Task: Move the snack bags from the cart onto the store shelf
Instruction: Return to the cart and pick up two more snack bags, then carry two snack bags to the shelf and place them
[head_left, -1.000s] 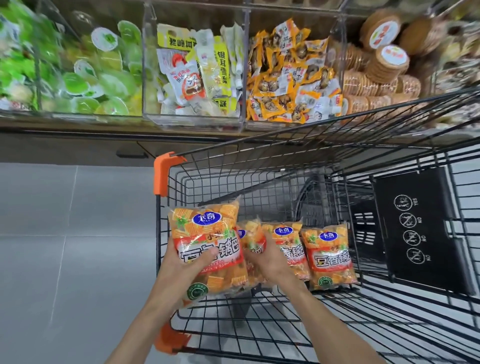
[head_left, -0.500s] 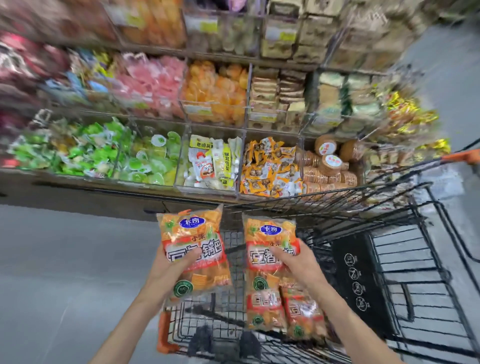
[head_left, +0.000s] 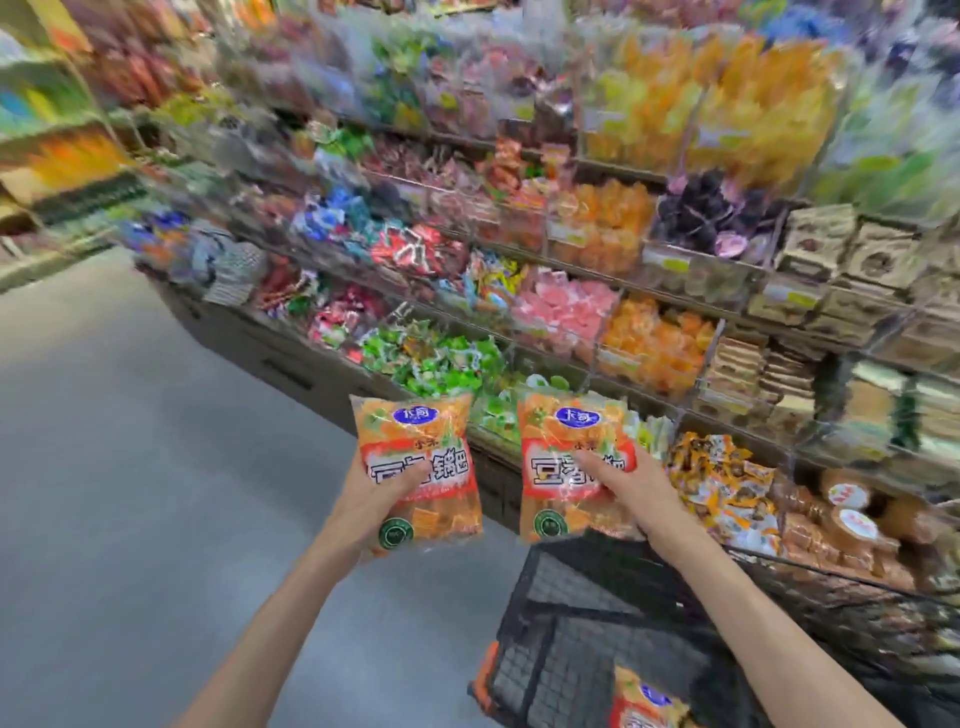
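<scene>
Left hand (head_left: 387, 486) grips orange snack bag (head_left: 418, 470), lower centre of frame, thumb across front. Right hand (head_left: 626, 486) grips second bag (head_left: 569, 467) beside it. Third bag (head_left: 647, 699) in cart (head_left: 545, 613), bottom right. Shelf (head_left: 571, 291) behind, blurred. Bags look light, soft, crinkly, slippery film; contents likely crushable. Best hold mid-body, gentle squeeze.

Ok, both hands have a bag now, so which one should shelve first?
Probably right. The right hand holds its snack bag nearer the shelf; the left hand's bag hangs over the floor.
</scene>
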